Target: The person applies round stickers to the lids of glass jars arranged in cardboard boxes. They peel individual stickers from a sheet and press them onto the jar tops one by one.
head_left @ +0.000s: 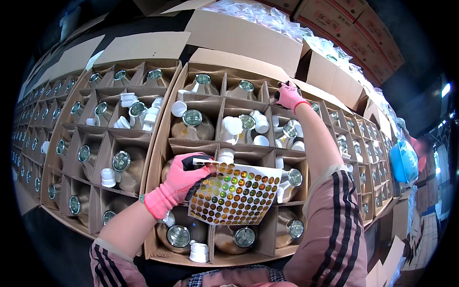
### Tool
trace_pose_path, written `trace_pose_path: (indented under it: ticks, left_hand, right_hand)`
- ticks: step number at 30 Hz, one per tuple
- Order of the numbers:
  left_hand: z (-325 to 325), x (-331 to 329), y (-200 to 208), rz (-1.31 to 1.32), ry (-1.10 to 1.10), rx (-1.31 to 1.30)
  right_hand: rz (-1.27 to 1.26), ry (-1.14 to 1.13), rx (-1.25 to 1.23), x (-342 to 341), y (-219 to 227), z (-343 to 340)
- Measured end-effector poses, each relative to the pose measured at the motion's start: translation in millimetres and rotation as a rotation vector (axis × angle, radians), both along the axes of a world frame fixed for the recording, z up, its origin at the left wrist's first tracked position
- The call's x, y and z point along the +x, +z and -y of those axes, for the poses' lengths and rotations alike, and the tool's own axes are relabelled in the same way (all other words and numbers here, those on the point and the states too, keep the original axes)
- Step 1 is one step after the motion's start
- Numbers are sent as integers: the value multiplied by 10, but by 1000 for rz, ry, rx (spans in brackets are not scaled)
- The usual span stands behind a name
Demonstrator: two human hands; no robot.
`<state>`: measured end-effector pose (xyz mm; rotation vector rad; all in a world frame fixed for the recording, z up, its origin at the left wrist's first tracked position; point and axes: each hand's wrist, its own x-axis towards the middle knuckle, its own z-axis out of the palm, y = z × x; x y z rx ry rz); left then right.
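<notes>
My left hand, in a pink glove with black fingertips, pinches the upper left edge of a sheet of round gold shiny stickers. The sheet hangs above the middle of a divided cardboard box and hides some compartments. At the box's far right my right hand, gloved alike, reaches down with curled fingers over a compartment; what they grip, if anything, is hidden. Glass flask liners with silvery round mouths stand in the compartments. White plastic stoppers lie among several of them, some close below my right hand.
Similar boxes of flask liners stand to the left, and more to the right. Behind, open cartons hold clear plastic bags. A blue basin is at the far right, by a blurred person. Stacked printed cartons rise behind.
</notes>
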<state>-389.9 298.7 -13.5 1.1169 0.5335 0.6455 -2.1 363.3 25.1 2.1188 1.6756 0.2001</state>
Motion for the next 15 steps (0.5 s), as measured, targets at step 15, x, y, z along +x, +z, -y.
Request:
trace_pose_path:
  ticks: [15]
  left_hand:
    - [-13,-48,22,-11,-37,-5]
  right_hand:
    - [330,129,-11,-132,-127,-149]
